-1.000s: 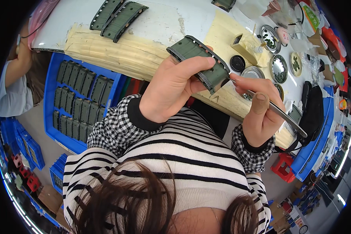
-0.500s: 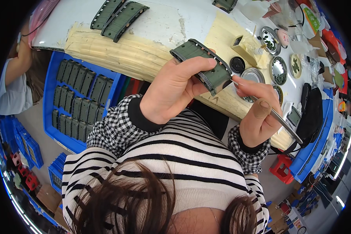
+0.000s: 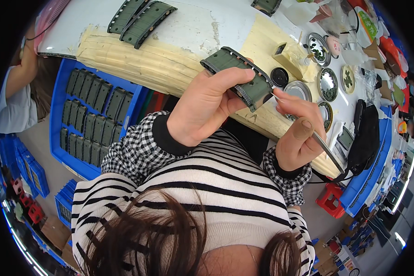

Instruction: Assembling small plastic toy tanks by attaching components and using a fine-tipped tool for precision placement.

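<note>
My left hand [image 3: 204,103] is closed round a curved dark green part [image 3: 223,60] with dark ridged edging and small pale bits along its edge. The thumb lies over its face; some fingers are hidden behind it. In my right hand [image 3: 301,133], pinched by the fingers, is a pair of slim metal tweezers [image 3: 327,151]. Their tip meets the near right end of the green part, though exact contact is too small to make out. The right thumb wears a tan finger cot [image 3: 302,129].
Similar green parts [image 3: 147,23] lie at the table's far left. A blue crate [image 3: 76,163] of several more stands left, below the padded edge [image 3: 124,57]. Round tins [image 3: 328,84], a black lid [image 3: 279,77] and a yellowish block [image 3: 292,62] sit right. Another person's arm [image 3: 23,73] shows far left.
My right hand and the tweezers have shifted slightly left and toward me, the tip staying at the part's end. My left hand and the green part have hardly moved.
</note>
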Available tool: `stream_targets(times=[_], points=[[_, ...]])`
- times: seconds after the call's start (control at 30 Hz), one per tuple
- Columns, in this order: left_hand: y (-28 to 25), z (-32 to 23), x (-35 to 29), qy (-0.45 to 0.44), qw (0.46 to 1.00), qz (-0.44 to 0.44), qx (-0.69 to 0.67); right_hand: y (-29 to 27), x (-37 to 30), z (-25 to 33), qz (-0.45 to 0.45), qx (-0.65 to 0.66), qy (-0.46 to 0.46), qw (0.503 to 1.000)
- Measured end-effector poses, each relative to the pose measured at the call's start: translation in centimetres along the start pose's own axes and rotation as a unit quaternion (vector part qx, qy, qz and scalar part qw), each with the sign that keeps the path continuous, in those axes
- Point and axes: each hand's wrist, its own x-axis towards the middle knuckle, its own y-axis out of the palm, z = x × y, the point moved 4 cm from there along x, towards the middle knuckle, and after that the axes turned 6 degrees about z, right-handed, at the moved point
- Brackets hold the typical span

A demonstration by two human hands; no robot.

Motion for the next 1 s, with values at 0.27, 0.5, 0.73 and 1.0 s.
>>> stream_targets(times=[0.27,0.5,0.73,1.0], points=[[-0.3,0.1,0.0,-0.009,1.000,-0.007,-0.022,0.6,0.3,0.9,0.005,-0.081,-0.021,0.996],[-0.4,-0.3,0.1,-0.020,0.999,-0.016,-0.038,0.8,0.3,1.2,0.013,-0.064,-0.063,0.996],[-0.3,-0.5,0.0,-0.033,0.999,0.006,0.017,-0.3,0.3,1.9,0.067,-0.021,-0.068,0.995],[0.1,-0.7,-0.4,-0.065,0.997,0.028,0.007,-0.9,1.1,3.0,0.129,-0.033,-0.128,0.983]])
